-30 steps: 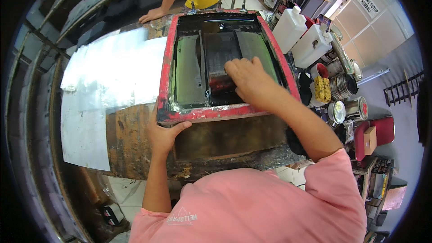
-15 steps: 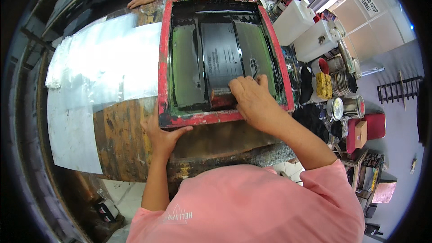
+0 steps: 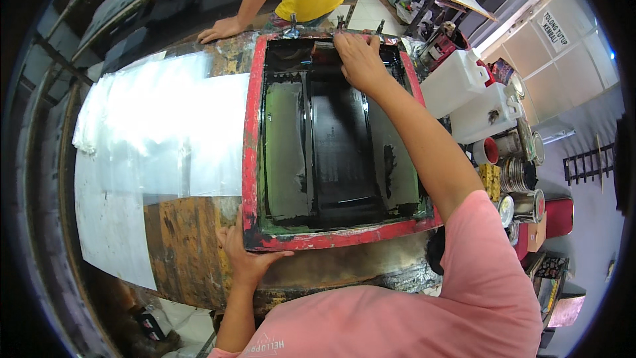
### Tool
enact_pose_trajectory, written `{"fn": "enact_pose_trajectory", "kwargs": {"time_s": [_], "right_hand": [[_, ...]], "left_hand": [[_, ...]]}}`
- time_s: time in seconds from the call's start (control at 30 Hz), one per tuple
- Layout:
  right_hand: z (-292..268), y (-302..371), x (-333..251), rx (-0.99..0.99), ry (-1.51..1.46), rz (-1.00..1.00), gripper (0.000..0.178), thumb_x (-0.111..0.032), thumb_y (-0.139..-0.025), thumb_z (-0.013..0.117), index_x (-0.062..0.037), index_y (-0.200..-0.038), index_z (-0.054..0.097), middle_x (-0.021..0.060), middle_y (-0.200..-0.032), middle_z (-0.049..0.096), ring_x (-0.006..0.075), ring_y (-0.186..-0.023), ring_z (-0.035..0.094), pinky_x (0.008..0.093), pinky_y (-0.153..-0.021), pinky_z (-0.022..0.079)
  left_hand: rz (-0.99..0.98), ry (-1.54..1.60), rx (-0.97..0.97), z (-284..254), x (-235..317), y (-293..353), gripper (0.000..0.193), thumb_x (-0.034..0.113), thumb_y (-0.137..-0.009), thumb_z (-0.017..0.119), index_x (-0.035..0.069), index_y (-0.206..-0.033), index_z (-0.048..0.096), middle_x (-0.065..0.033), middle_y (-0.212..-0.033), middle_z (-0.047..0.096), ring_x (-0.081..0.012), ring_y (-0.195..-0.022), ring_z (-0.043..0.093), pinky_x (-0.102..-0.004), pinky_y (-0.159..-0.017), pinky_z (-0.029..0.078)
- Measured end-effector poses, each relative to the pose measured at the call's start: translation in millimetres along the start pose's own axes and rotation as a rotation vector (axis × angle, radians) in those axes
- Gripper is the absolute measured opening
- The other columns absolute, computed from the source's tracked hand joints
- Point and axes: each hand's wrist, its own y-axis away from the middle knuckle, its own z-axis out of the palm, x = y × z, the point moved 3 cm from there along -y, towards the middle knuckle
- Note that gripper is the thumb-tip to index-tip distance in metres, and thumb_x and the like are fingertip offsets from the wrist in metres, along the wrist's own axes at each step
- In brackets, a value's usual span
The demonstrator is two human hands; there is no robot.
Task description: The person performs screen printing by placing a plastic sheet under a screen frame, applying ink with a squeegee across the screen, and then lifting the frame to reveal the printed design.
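A screen printing frame point(image 3: 250, 152) with red edges lies on the worktable, its dark mesh point(image 3: 341, 152) smeared with black ink and green along the sides. At the far end of the mesh my right hand point(image 3: 361, 63) is closed round a squeegee point(image 3: 323, 53), whose reddish handle shows left of the fingers. My left hand point(image 3: 248, 255) grips the frame's near left corner, thumb along the near edge and fingers up the left side. Part of the squeegee is hidden under my right hand.
Shiny clear sheets point(image 3: 159, 126) lie left of the frame on the stained worktable point(image 3: 192, 245). Clamps point(image 3: 340, 23) stand at its far edge. White jugs point(image 3: 457, 83) and several paint cans point(image 3: 529, 205) line the right. Another person's hand point(image 3: 222, 29) rests on the far edge.
My right hand has pushed the squeegee from the near end of the mesh to the far end. My left hand stays at the corner. The whole view has shifted, showing more beyond the table.
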Motion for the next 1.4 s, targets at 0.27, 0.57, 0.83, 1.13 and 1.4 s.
{"fn": "enact_pose_trajectory", "kwargs": {"time_s": [0.27, 0.57, 0.83, 1.13, 1.4], "right_hand": [[13.1, 7.0, -14.6, -0.102, 0.036, 0.029, 0.044, -0.004, -0.082, 0.072, -0.0077, -0.121, 0.052, 0.0093, -0.114, 0.062, 0.0305, -0.113, 0.063, 0.0574, -0.096, 0.04], [-120.4, 150.7, -130.1, -0.225, -0.091, 0.001, 0.021, -0.004, -0.09, 0.058, -0.0101, -0.11, 0.056, 0.0081, -0.105, 0.06, 0.0294, -0.105, 0.06, 0.0538, -0.098, 0.039], [-169.9, 203.3, -158.1, -0.254, -0.152, 0.049, 0.027, -0.005, -0.088, 0.062, -0.0094, -0.113, 0.053, 0.0095, -0.104, 0.058, 0.0303, -0.106, 0.06, 0.0548, -0.098, 0.038], [-171.9, 203.9, -142.4, -0.339, -0.217, -0.023, 0.041, -0.003, -0.082, 0.071, -0.0065, -0.118, 0.05, 0.0125, -0.108, 0.06, 0.0342, -0.109, 0.061, 0.0549, -0.094, 0.038], [-150.9, 209.6, -164.4, -0.406, -0.117, -0.015, 0.026, -0.003, -0.086, 0.064, -0.0096, -0.109, 0.054, 0.0078, -0.101, 0.057, 0.0277, -0.104, 0.061, 0.053, -0.097, 0.04]], "left_hand": [[-0.043, 0.023, 0.009, -2.2, 3.3, 1.1, 0.141, 0.065, -0.041, 0.1, -0.002, -0.156, 0.051, -0.005, -0.113, 0.074, -0.0282, -0.1, 0.053, -0.0432, -0.097, 0.04], [-0.1, 0.07, 0.026, -0.4, 3.4, 3.0, 0.132, 0.057, -0.044, 0.102, 0.002, -0.154, 0.055, -0.0064, -0.114, 0.076, -0.0305, -0.103, 0.055, -0.0439, -0.1, 0.041], [-0.059, 0.099, 0.079, -4.5, 15.5, 2.5, 0.111, 0.041, -0.052, 0.105, 0.007, -0.148, 0.062, -0.0109, -0.115, 0.069, -0.0328, -0.111, 0.054, -0.0482, -0.107, 0.04], [0.002, -0.109, 0.067, -2.0, 6.4, 1.4, 0.107, 0.064, -0.046, 0.099, 0.009, -0.134, 0.073, -0.0041, -0.097, 0.052, -0.0267, -0.101, 0.052, -0.0458, -0.102, 0.032], [-0.025, -0.158, -0.001, -1.9, 5.4, -3.1, 0.105, 0.062, -0.045, 0.1, 0.006, -0.129, 0.073, -0.0072, -0.103, 0.057, -0.0291, -0.106, 0.054, -0.0473, -0.104, 0.032]]}}
